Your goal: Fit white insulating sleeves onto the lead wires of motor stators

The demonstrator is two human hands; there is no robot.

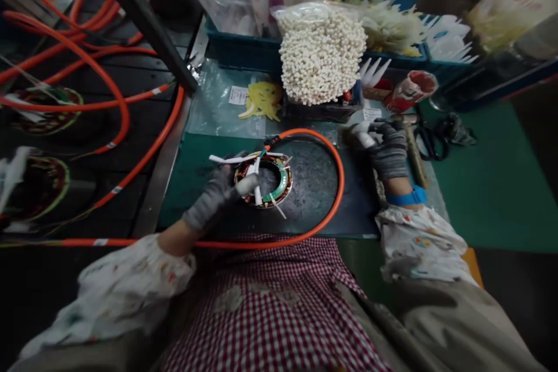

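My left hand (215, 195), in a grey glove, rests on the left edge of a round wound stator ring (279, 183) that lies on a dark mat. White strips stick out of the ring's windings. An orange cable (337, 186) loops from the ring around the mat. My right hand (383, 145), also gloved, with a blue wristband, is up at the right and grips a small white piece near a wooden-handled tool (416, 157).
A bag of white pieces (320, 52) stands behind the mat in front of blue bins (244, 49) holding yellow and white strips. More stator rings (47, 110) and orange cables (87, 64) lie on the left. Black scissors (440, 133) lie on the green surface at right.
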